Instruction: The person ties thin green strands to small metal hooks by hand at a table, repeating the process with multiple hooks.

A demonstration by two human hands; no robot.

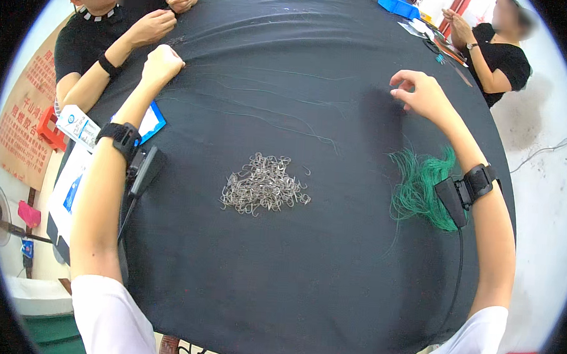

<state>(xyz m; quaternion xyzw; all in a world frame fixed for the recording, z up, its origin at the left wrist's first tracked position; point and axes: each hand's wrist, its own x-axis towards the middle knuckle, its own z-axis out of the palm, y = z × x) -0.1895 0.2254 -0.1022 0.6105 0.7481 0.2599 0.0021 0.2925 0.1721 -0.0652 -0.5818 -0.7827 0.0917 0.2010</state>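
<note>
The left hand (163, 63) is closed into a fist, knuckles up, near the left edge of the table; what is inside it, if anything, cannot be told. The right hand (422, 94) is held half open, fingers loosely curled, a gap showing between thumb and forefinger; whether it has a fine strand is too small to tell. Thin loose strands (280, 121) cross the black tablecloth (278, 273) between the hands. The tangled bundle of green fishing line (421, 181) lies nearer the body than the right hand, partly behind the right wrist device (452, 198). The heap of silvery fishhooks (264, 187) sits mid-table, well apart from both hands and nearer the body. Beside the left forearm lie a white packet (78, 126) with small blue print and a blue-edged packet (151, 124). Farther out, co-workers sit at left (85, 38) and right (505, 54), a blue tray (397, 3) near the latter. A tan wall board (27, 119) bears large red characters.
</note>
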